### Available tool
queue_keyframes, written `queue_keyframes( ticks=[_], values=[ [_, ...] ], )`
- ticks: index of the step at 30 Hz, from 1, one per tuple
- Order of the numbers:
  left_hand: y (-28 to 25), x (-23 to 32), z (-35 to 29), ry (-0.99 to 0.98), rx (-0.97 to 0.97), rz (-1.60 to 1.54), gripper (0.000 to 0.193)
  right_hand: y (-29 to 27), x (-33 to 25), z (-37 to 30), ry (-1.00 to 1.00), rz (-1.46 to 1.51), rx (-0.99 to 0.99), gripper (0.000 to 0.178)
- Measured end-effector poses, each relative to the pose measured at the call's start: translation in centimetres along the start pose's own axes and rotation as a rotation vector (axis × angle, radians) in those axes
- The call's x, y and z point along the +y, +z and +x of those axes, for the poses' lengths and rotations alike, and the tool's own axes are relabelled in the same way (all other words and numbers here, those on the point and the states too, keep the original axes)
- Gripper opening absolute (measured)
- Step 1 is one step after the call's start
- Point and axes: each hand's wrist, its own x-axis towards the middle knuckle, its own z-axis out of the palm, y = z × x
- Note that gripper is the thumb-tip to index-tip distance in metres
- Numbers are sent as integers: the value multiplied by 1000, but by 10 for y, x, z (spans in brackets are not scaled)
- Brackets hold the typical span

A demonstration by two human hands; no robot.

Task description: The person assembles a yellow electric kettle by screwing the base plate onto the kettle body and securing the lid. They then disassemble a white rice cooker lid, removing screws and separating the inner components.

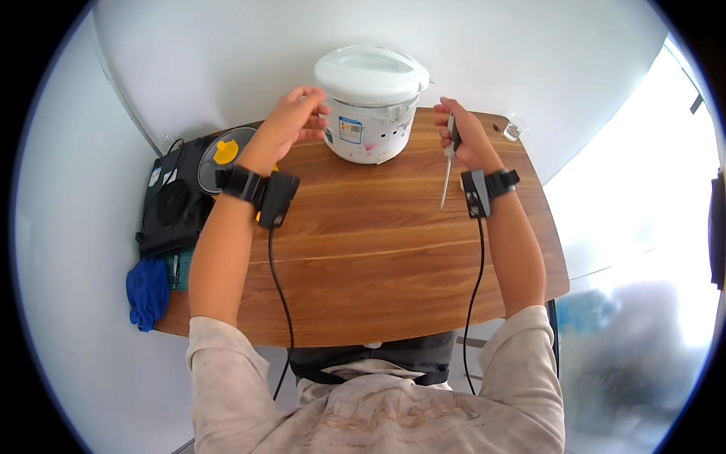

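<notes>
A white rice cooker (389, 132) with a floral print and a blue-and-white label stands at the far middle of the table. Its white lid (370, 76) rests on top. My left hand (296, 117) is at the cooker's left side, fingers apart and slightly bent, with nothing seen in them; whether the fingertips touch the cooker I cannot tell. On the right of the cooker, apart from it, my right hand (467, 135) is closed round the handle of a screwdriver (445, 181). Its thin metal shaft points down toward the table.
At the left of the wooden table (363, 265) lies a black appliance (170, 200); beside it is a round grey thing with a yellow part (226, 151). A blue cloth (147, 293) hangs over the near left edge by a green mat (180, 268). A small clear container (513, 132) stands far right.
</notes>
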Motion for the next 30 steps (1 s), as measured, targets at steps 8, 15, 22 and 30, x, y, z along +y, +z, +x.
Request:
queue_keyframes(
  ticks=[8,15,22,30],
  values=[
    [1,-18,65,-29,74,-336,38,8,-9,53,-48,-45,-51,54],
    [0,-25,68,-21,78,-276,40,16,-7,49,-168,-84,-6,50],
    [-7,-30,73,3,97,-224,43,21,-15,44,-236,-194,40,40],
    [-5,-24,65,30,101,-209,45,22,-20,39,-220,-175,31,36]
  ],
)
